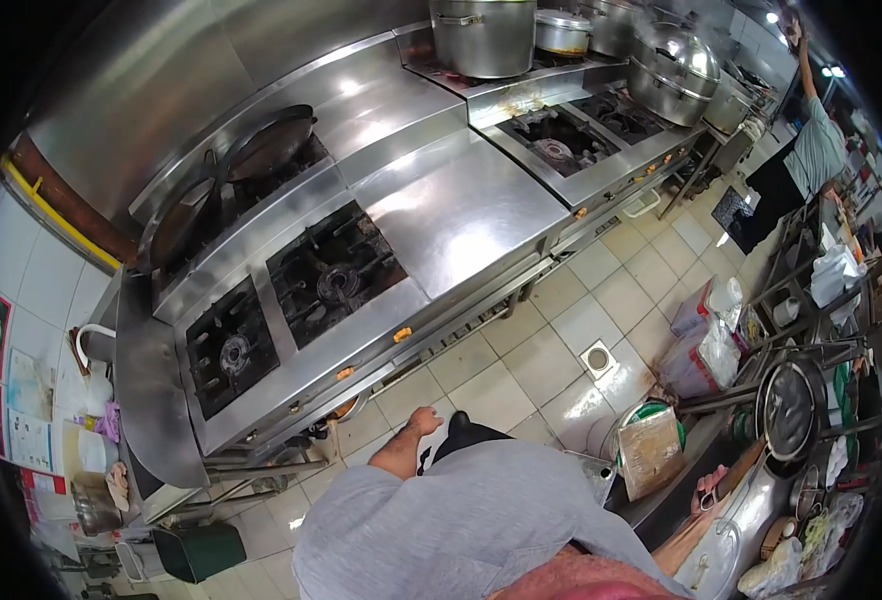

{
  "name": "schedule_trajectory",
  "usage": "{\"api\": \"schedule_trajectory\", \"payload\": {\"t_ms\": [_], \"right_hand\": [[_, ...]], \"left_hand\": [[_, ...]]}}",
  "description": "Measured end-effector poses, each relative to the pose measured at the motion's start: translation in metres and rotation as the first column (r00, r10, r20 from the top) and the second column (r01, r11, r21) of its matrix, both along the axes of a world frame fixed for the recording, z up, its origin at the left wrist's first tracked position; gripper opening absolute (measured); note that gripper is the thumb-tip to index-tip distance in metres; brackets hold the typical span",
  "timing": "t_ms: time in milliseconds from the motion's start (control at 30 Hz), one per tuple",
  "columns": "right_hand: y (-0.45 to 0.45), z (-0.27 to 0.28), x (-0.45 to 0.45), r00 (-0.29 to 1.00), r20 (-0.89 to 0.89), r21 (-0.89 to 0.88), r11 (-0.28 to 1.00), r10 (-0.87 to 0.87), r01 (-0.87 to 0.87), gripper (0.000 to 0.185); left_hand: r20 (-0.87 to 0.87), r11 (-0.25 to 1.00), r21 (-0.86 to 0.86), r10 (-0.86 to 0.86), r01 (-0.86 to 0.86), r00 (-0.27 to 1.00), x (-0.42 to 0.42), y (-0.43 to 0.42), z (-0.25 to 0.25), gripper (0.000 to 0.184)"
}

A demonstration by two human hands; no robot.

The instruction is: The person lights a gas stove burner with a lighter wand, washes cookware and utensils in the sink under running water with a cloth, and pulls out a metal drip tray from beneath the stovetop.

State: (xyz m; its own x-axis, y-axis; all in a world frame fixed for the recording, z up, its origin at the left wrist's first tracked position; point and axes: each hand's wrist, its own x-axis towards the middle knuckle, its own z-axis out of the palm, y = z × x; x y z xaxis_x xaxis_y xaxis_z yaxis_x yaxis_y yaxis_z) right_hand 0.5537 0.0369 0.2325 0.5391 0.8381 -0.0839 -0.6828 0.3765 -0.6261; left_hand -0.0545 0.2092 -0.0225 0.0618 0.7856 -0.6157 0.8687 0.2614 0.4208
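Note:
Hanging beside the grey shirt, my left hand (424,420) is loosely curled with its fingers slightly apart and holds nothing visible. It is over the tiled floor, in front of the low stove's edge. At the right, my right hand (708,486) is closed round something small and shiny that I cannot make out. Right beside it lies the wooden handle (742,468) of a dark round pan (793,408). A large round metal lid or basin (713,556) sits just below that hand on the steel counter.
A steel stove (466,210) with burners and woks (271,145) runs along the wall. Large pots (483,38) stand at its far end. A co-worker (819,150) stands at the upper right. A bucket with a board (651,455) and plastic tubs (696,360) stand on the floor.

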Motion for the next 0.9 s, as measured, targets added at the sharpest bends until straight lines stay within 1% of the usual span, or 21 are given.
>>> {"api": "schedule_trajectory", "payload": {"t_ms": [67, 167, 200, 267, 300, 367, 400, 433, 467, 500, 533, 567, 600, 633, 667, 700, 733, 767, 800, 867, 900], "right_hand": [[0.031, 0.019, -0.03, 0.993, 0.037, 0.028, 0.993, 0.114, -0.115, 0.025], [0.087, 0.039, -0.079, 0.961, 0.071, 0.046, 0.962, 0.267, -0.27, 0.025], [0.107, 0.043, -0.096, 0.947, 0.08, 0.052, 0.947, 0.312, -0.317, 0.025], [0.146, 0.052, -0.131, 0.915, 0.096, 0.055, 0.915, 0.393, -0.399, 0.025], [0.167, 0.054, -0.149, 0.899, 0.094, 0.053, 0.9, 0.427, -0.433, 0.024], [0.206, 0.053, -0.178, 0.872, 0.053, 0.045, 0.871, 0.487, -0.489, 0.024], [0.227, 0.045, -0.189, 0.87, -0.02, 0.041, 0.87, 0.493, -0.492, 0.022], [0.253, 0.027, -0.19, 0.802, 0.012, 0.018, 0.801, 0.598, -0.598, 0.018], [0.274, 0.029, -0.208, 0.797, -0.013, -0.031, 0.796, 0.604, -0.604, 0.027], [0.297, 0.049, -0.238, 0.807, 0.036, -0.115, 0.804, 0.59, -0.583, 0.024], [0.321, 0.046, -0.252, 0.757, 0.094, -0.109, 0.762, 0.647, -0.638, 0.022], [0.345, 0.038, -0.268, 0.802, -0.025, -0.158, 0.79, 0.596, -0.592, 0.015], [0.37, 0.044, -0.287, 0.747, 0.049, -0.171, 0.742, 0.663, -0.648, 0.017], [0.393, 0.059, -0.307, 0.658, -0.02, -0.112, 0.652, 0.753, -0.75, 0.016], [0.414, 0.069, -0.327, 0.656, 0.08, -0.238, 0.653, 0.75, -0.718, 0.014], [0.434, 0.081, -0.346, 0.593, 0.112, -0.247, 0.601, 0.797, -0.76, 0.014], [0.457, 0.082, -0.359, 0.56, 0.169, -0.288, 0.584, 0.811, -0.759, 0.014], [0.485, 0.071, -0.367, 0.533, 0.14, -0.255, 0.551, 0.834, -0.795, 0.013], [0.512, 0.061, -0.377, 0.501, 0.11, -0.223, 0.512, 0.859, -0.829, 0.014], [0.559, 0.064, -0.404, 0.435, 0.025, -0.184, 0.432, 0.9, -0.883, 0.015], [0.586, 0.056, -0.413, 0.372, 0.04, -0.165, 0.373, 0.928, -0.913, 0.017]], "left_hand": [[0.02, 0.999, 0.042, 0.013, -0.014, 1.0, -0.003, 0.013, -0.002, 0.044], [0.083, 0.997, 0.074, -0.028, 0.022, 0.996, -0.007, 0.035, -0.002, 0.042], [0.113, 0.997, 0.073, 0.011, -0.02, 0.993, -0.011, 0.041, -0.002, 0.043], [0.122, 1.0, 0.003, 0.011, -0.011, 0.992, -0.028, 0.06, -0.002, 0.045], [0.122, 1.0, 0.012, 0.003, -0.004, 0.993, -0.041, 0.069, -0.004, 0.045], [0.12, 0.997, -0.02, 0.075, -0.073, 0.99, -0.072, 0.08, -0.003, 0.049], [0.114, 0.998, -0.016, 0.066, -0.065, 0.991, -0.087, 0.083, 0.0, 0.049], [0.102, 0.99, -0.002, 0.138, -0.138, 0.985, -0.103, 0.085, 0.003, 0.05], [0.089, 0.978, 0.012, 0.206, -0.208, 0.974, -0.119, 0.089, 0.005, 0.051], [0.085, 0.98, 0.001, 0.198, -0.199, 0.976, -0.136, 0.092, 0.009, 0.053], [0.072, 0.985, -0.012, 0.175, -0.174, 0.982, -0.15, 0.091, 0.009, 0.053], [0.093, 0.981, -0.085, 0.183, -0.175, 0.979, -0.163, 0.086, 0.002, 0.052], [0.112, 0.971, -0.157, 0.199, -0.18, 0.974, -0.175, 0.077, -0.011, 0.052], [0.123, 0.965, -0.165, 0.226, -0.205, 0.966, -0.186, 0.067, -0.031, 0.049], [0.054, 0.992, 0.089, -0.098, 0.093, 0.994, -0.202, 0.049, -0.075, 0.044], [0.136, 0.991, 0.101, -0.106, 0.092, 0.985, -0.205, 0.039, -0.086, 0.042], [-0.079, 0.932, 0.105, -0.34, 0.347, 0.937, -0.197, 0.027, -0.055, 0.039], [0.24, 0.973, 0.212, -0.143, 0.092, 0.96, -0.201, 0.006, -0.057, 0.039], [0.239, 0.975, 0.214, -0.112, 0.06, 0.964, -0.194, -0.002, -0.054, 0.039], [-0.016, 0.994, -0.04, 0.097, -0.097, 0.995, -0.17, -0.027, -0.043, 0.029], [-0.083, 0.974, -0.115, 0.184, -0.193, 0.979, -0.162, -0.037, -0.037, 0.028]]}}
